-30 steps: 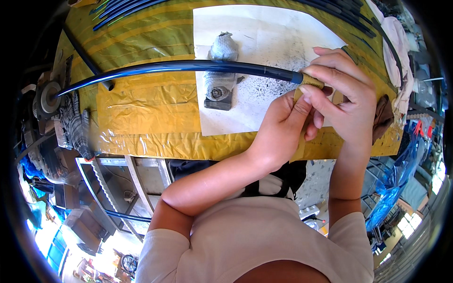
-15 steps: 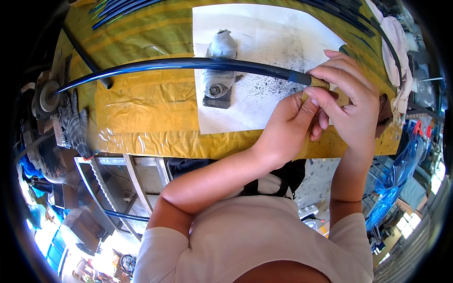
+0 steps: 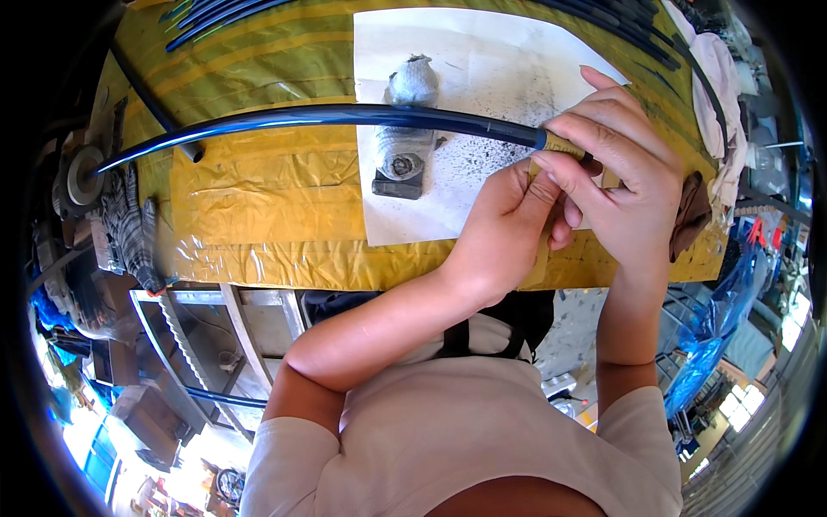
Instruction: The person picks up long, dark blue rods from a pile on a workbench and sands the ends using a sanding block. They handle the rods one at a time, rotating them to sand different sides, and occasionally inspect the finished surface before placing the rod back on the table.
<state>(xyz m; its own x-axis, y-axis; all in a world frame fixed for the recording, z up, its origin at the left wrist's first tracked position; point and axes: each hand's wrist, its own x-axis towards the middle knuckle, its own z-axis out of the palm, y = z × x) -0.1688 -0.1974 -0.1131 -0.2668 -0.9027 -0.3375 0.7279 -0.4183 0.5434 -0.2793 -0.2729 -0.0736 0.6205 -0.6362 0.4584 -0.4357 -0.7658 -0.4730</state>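
Note:
A long glossy dark blue tapered tube (image 3: 345, 115) lies across my view, its thin end at the far left and its thick end between my hands. That thick end carries a tan band (image 3: 564, 145). My right hand (image 3: 629, 164) pinches the banded end between thumb and forefinger, its other fingers raised and loosely bent. Just below, my left hand (image 3: 495, 228) is closed, thumb against the curled fingers. What it grips is mostly hidden. Under the tube, a grey cloth-wrapped bundle (image 3: 401, 164) rests on a dark block (image 3: 396, 187).
White paper (image 3: 482, 52) with black specks covers part of the yellow-wrapped table (image 3: 267, 198). Several dark tubes (image 3: 228, 13) lie at the far edge. A striped glove (image 3: 133, 228) and a round disc (image 3: 84, 175) are at left, a brown cloth (image 3: 692, 215) at right.
Both hands and the tube's thick end have shifted slightly left. The tan band now shows right up to the blue edge, where a dark grey stretch was visible before.

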